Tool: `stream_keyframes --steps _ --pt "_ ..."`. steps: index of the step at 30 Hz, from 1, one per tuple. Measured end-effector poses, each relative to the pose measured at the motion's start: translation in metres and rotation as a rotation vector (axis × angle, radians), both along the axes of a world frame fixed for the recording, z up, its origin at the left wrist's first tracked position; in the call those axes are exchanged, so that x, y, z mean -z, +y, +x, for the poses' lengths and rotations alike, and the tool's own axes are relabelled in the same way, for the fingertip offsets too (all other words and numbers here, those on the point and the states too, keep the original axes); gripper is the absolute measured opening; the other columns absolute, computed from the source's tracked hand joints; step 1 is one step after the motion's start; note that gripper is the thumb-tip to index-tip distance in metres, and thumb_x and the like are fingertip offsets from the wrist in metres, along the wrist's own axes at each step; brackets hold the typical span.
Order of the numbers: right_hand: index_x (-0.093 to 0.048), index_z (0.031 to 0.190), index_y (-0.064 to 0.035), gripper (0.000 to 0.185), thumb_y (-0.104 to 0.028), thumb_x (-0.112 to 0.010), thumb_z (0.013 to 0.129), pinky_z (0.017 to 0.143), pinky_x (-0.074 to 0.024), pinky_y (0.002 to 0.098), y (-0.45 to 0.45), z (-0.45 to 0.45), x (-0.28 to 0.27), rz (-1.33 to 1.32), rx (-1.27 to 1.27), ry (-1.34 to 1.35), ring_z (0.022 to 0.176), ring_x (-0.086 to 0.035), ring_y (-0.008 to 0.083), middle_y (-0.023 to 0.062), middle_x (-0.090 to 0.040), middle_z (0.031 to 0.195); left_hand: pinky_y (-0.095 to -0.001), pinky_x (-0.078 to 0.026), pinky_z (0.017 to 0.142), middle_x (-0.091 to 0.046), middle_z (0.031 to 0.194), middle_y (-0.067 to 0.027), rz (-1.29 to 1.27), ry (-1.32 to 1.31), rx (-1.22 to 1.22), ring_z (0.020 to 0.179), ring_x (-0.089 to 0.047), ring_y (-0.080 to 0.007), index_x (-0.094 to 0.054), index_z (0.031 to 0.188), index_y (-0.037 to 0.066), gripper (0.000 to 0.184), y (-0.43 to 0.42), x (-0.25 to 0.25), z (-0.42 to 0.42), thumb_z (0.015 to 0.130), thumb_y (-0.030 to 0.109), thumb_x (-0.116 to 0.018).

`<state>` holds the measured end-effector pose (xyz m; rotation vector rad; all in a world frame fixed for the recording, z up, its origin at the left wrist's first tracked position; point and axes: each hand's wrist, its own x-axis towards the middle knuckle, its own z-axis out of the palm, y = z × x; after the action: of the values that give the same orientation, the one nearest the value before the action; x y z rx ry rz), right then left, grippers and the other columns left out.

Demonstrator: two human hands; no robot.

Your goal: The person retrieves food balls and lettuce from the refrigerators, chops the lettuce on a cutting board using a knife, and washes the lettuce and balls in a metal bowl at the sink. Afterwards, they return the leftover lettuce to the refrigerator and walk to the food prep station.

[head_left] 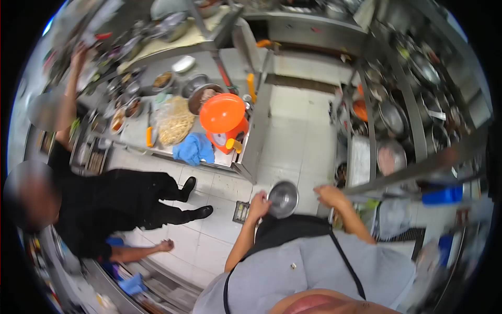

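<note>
My left hand [258, 205] is closed on the rim of a round metal bowl [284, 199], which hangs in front of my black apron above the floor. The inside of the bowl faces up and I see no food in it. To the right of the bowl, apart from it, my right hand [330, 195] is held out beside the metal shelving, fingers loosely bent, with nothing visible in it.
The steel counter [201, 125] ahead-left holds an orange scale [223, 114], a blue cloth [194, 149], a bag of pale strips [175, 121] and a knife [150, 135]. Shelves with bowls [392, 118] stand right. A co-worker in black [112, 201] reaches left.
</note>
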<state>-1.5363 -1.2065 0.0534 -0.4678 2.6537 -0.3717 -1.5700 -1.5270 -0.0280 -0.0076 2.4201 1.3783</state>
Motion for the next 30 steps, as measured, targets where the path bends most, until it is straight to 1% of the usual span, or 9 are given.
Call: stream_keyframes --steps 1,3,4,8,9,12,15,21,30 --pt "-0.056 0.122 -0.0087 0.044 -0.02 -0.066 0.081 0.085 -0.0496 0.044 -0.002 -0.003 0.005 0.006 0.044 0.001 0.1 -0.059 0.0357 0.019 -0.062 0.103 -0.0432 -0.045 0.074 -0.058 0.088 -0.0218 0.044 0.034 0.058 0.088 -0.057 -0.035 -0.049 0.08 0.001 0.027 -0.003 -0.022 -0.018 0.068 0.016 -0.068" --pt "-0.056 0.122 -0.0088 0.041 -0.019 -0.062 0.083 0.082 -0.0496 0.046 -0.012 -0.008 0.003 -0.038 0.143 -0.061 0.1 -0.059 0.0356 0.0183 -0.061 0.103 -0.0348 -0.046 0.055 -0.057 0.071 -0.0126 0.038 -0.218 0.082 0.062 -0.058 -0.0205 -0.048 0.079 0.003 0.019 0.0 -0.079 -0.046 0.07 0.008 -0.065" --pt "-0.057 0.12 -0.0088 0.038 -0.015 -0.06 0.082 0.081 -0.0494 0.0464 -0.026 -0.009 -0.032 -0.061 0.241 -0.049 0.099 -0.059 0.0361 0.0173 -0.062 0.101 -0.0295 -0.042 0.047 -0.051 0.064 -0.0065 0.132 -0.08 0.128 0.051 -0.051 -0.012 -0.046 0.077 0.005 0.018 -0.011 -0.037 -0.059 0.072 0.004 -0.063" --pt "-0.059 0.113 -0.0072 0.035 -0.011 -0.06 0.078 0.079 -0.0484 0.0472 -0.038 -0.007 -0.031 -0.118 0.387 -0.027 0.097 -0.059 0.0381 0.0185 -0.062 0.1 -0.0291 -0.054 0.047 -0.056 0.076 -0.0089 0.234 -0.138 0.14 0.059 -0.058 -0.0152 -0.046 0.084 0.006 0.02 -0.016 -0.031 -0.084 0.074 -0.004 -0.061" --pt "-0.059 0.112 -0.0069 0.034 -0.011 -0.061 0.079 0.079 -0.0481 0.0474 -0.041 -0.02 -0.03 -0.122 0.389 -0.104 0.098 -0.058 0.0383 0.0187 -0.062 0.101 -0.0291 -0.042 0.05 -0.048 0.069 -0.0041 0.172 -0.101 0.14 0.054 -0.048 -0.0115 -0.047 0.08 0.005 0.02 -0.019 -0.024 -0.087 0.071 0.001 -0.065" --pt "-0.059 0.115 -0.0061 0.035 -0.009 -0.062 0.08 0.091 -0.0455 0.041 -0.039 -0.045 -0.051 -0.291 0.385 0.096 0.105 -0.056 0.0367 0.0205 -0.06 0.108 -0.0302 -0.045 0.054 -0.053 0.086 -0.0083 0.3 -0.057 0.137 0.062 -0.054 -0.0168 -0.051 0.084 0.004 0.019 -0.012 -0.101 -0.09 0.071 0.002 -0.065" --pt "-0.06 0.11 -0.0016 0.031 -0.003 -0.062 0.079 0.077 -0.0487 0.0402 -0.032 -0.098 -0.103 -0.408 0.403 0.226 0.09 -0.062 0.0352 0.0191 -0.063 0.099 -0.0277 -0.047 0.069 -0.051 0.09 -0.0034 0.477 -0.046 0.259 0.086 -0.053 -0.012 -0.05 0.091 0.004 0.022 -0.013 -0.139 -0.118 0.074 -0.006 -0.062" --pt "-0.062 0.105 0.0001 0.025 0.0 -0.061 0.08 0.067 -0.0487 0.0374 -0.045 -0.196 -0.183 -0.425 0.288 0.528 0.074 -0.062 0.0322 0.0176 -0.062 0.088 -0.0266 -0.045 0.073 -0.05 0.093 -0.0008 0.855 -0.009 0.106 0.088 -0.05 -0.0108 -0.048 0.089 0.005 0.024 -0.051 -0.204 -0.144 0.076 -0.008 -0.063" --pt "-0.063 0.101 0.0002 0.02 0.001 -0.061 0.082 0.061 -0.0473 0.0347 -0.103 -0.247 -0.233 -0.508 0.308 0.662 0.068 -0.06 0.0296 0.0153 -0.061 0.08 -0.0253 -0.043 0.071 -0.051 0.095 -0.0013 0.897 0.0 0.067 0.086 -0.05 -0.0096 -0.048 0.088 0.007 0.024 -0.117 -0.283 -0.201 0.076 -0.007 -0.064"
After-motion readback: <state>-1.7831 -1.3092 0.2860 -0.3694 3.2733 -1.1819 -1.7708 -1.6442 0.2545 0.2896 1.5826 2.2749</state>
